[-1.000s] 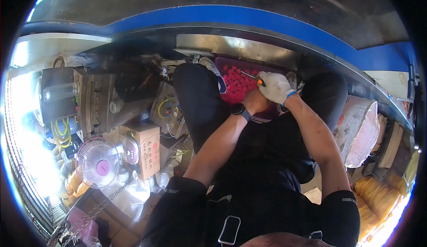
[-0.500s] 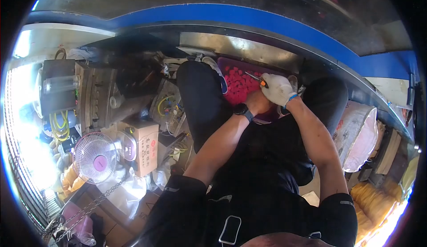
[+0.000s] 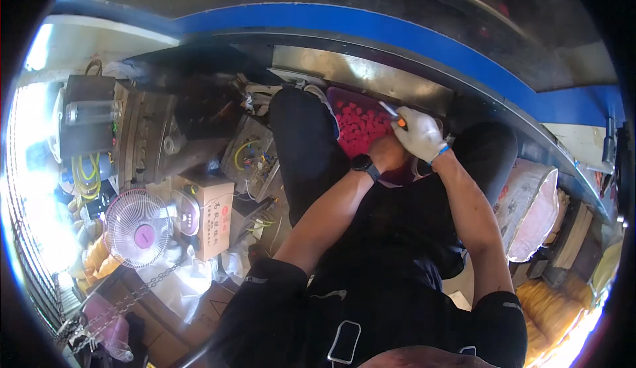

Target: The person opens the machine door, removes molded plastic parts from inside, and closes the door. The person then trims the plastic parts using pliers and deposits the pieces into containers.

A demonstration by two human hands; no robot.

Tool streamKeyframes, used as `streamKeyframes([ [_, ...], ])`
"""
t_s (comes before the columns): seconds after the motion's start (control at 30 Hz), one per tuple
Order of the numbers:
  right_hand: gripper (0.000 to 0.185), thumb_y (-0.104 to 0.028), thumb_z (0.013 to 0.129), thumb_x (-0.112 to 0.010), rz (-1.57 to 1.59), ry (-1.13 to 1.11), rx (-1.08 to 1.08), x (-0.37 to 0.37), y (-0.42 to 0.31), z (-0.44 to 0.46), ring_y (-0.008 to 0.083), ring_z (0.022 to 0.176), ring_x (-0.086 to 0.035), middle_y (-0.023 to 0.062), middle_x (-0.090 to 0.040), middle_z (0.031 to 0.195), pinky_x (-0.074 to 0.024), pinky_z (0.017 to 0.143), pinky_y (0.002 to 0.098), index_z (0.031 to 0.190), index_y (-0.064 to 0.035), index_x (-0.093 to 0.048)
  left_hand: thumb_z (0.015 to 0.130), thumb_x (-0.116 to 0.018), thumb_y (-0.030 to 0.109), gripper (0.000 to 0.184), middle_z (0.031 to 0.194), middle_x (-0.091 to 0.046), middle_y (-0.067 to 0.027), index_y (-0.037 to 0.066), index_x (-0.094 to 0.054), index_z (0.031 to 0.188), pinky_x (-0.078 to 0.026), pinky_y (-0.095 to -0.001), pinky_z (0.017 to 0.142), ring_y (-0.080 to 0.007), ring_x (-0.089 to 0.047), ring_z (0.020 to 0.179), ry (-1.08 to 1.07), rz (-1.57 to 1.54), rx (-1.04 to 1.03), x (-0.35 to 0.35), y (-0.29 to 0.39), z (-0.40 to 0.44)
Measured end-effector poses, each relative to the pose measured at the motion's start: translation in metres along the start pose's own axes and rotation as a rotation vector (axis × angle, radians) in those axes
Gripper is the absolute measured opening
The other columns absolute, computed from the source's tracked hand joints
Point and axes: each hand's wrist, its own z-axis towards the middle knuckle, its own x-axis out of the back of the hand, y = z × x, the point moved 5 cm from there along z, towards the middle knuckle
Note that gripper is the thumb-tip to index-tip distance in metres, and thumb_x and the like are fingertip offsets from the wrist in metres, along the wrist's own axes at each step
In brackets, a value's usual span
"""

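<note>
Orange-handled tool (image 3: 401, 123) is gripped in the closed, gloved right hand (image 3: 421, 135) near red pieces (image 3: 361, 127); left hand (image 3: 387, 152) opening and contents cannot be told.

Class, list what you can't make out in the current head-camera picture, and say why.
All in the head view:
Left hand's fingertips: hidden by the gloved right hand.
Tool's full handle: hidden in the glove's grip.
Purple tray's near right part: behind hands and leg.
Watch's reading: too small.
Pink pieces' material: too small to tell.
</note>
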Motion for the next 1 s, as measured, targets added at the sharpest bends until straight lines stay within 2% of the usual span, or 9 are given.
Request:
streamKeyframes([
  [0.1, 0.018, -0.018, 0.092, -0.07, 0.227, 0.159, -0.025, 0.027, -0.012, -0.006, 0.0447, 0.086, -0.068, 0.023, -0.07, 0.09, -0.0543, 0.074, 0.0473, 0.101, -0.0029, -0.068, 0.094, -0.064, 0.034, 0.028, 0.104, -0.074, -0.0182, 0.013, -0.075, 0.109, -0.056, -0.0535, 0.082, -0.0404, -0.07, 0.096, -0.018, 0.019, 0.011, -0.024, -0.014, 0.012],
  [0.3, 0.018, -0.013, 0.099, -0.065, 0.285, 0.515, -0.14, 0.11, -0.031, -0.036, 0.0147, 0.077, -0.06, 0.0058, -0.07, 0.09, -0.0509, 0.074, 0.0323, 0.112, -0.0006, -0.07, 0.094, -0.063, 0.035, 0.034, 0.1, -0.073, -0.023, 0.004, -0.074, 0.105, -0.056, -0.0542, 0.084, -0.0422, -0.07, 0.097, -0.042, 0.019, 0.028, -0.003, 0.0, -0.001],
  [0.43, 0.023, -0.008, 0.102, -0.061, 0.276, 0.802, 0.119, 0.165, -0.037, -0.064, 0.0159, 0.098, -0.066, 0.0116, -0.073, 0.113, -0.0509, 0.09, 0.0297, 0.119, 0.0043, -0.068, 0.093, -0.063, 0.032, 0.032, 0.101, -0.074, -0.0222, 0.005, -0.074, 0.105, -0.056, -0.0539, 0.085, -0.0419, -0.07, 0.099, -0.055, 0.003, 0.002, -0.011, -0.003, 0.004],
  [0.5, 0.024, -0.008, 0.104, -0.057, 0.151, 0.788, -0.072, 0.179, -0.004, -0.092, 0.0192, 0.104, -0.065, 0.0144, -0.07, 0.121, -0.0489, 0.097, 0.033, 0.122, 0.0044, -0.067, 0.091, -0.063, 0.031, 0.031, 0.1, -0.074, -0.0223, 0.005, -0.075, 0.104, -0.056, -0.0534, 0.085, -0.0417, -0.071, 0.099, -0.041, -0.033, 0.037, -0.012, -0.002, 0.007],
  [0.57, 0.024, -0.008, 0.104, -0.057, 0.324, 0.773, -0.095, 0.181, -0.036, -0.088, 0.0211, 0.107, -0.064, 0.0166, -0.069, 0.122, -0.0483, 0.099, 0.0353, 0.123, 0.0047, -0.065, 0.088, -0.064, 0.028, 0.028, 0.098, -0.074, -0.0232, 0.004, -0.077, 0.096, -0.057, -0.0519, 0.084, -0.0411, -0.072, 0.097, 0.039, -0.018, -0.026, -0.012, 0.001, 0.009],
  [0.67, 0.023, -0.01, 0.104, -0.06, 0.037, 0.741, -0.034, 0.175, -0.008, -0.1, 0.0214, 0.105, -0.065, 0.0159, -0.07, 0.118, -0.05, 0.097, 0.0361, 0.122, 0.0052, -0.063, 0.084, -0.065, 0.025, 0.025, 0.094, -0.075, -0.0228, 0.004, -0.078, 0.091, -0.058, -0.0513, 0.081, -0.0401, -0.073, 0.094, 0.153, -0.054, -0.029, -0.01, 0.004, 0.006],
  [0.77, 0.024, -0.009, 0.102, -0.064, 0.095, 0.721, 0.0, 0.163, -0.008, -0.098, 0.0216, 0.095, -0.066, 0.0159, -0.07, 0.111, -0.0529, 0.087, 0.0343, 0.122, 0.0059, -0.063, 0.082, -0.066, 0.022, 0.023, 0.092, -0.075, -0.0213, 0.003, -0.078, 0.088, -0.059, -0.0509, 0.078, -0.0389, -0.074, 0.091, 0.206, -0.039, -0.051, -0.012, 0.004, 0.009],
  [0.87, 0.025, -0.008, 0.102, -0.065, -0.083, 0.666, -0.046, 0.162, -0.008, -0.097, 0.0234, 0.097, -0.067, 0.0165, -0.071, 0.112, -0.0532, 0.089, 0.0361, 0.122, 0.0063, -0.063, 0.081, -0.067, 0.017, 0.018, 0.095, -0.076, -0.0201, 0.003, -0.078, 0.083, -0.06, -0.0471, 0.074, -0.0349, -0.075, 0.092, 0.221, -0.06, -0.078, -0.012, 0.011, 0.014],
  [1.0, 0.025, -0.011, 0.106, -0.056, -0.106, 0.671, 0.0, 0.178, -0.039, -0.088, 0.0271, 0.101, -0.068, 0.0202, -0.071, 0.114, -0.0539, 0.089, 0.0383, 0.121, 0.0074, -0.064, 0.081, -0.065, 0.016, 0.017, 0.084, -0.075, -0.0192, 0.004, -0.076, 0.077, -0.058, -0.0495, 0.07, -0.0342, -0.074, 0.088, 0.298, -0.112, -0.105, -0.024, 0.016, 0.028],
])
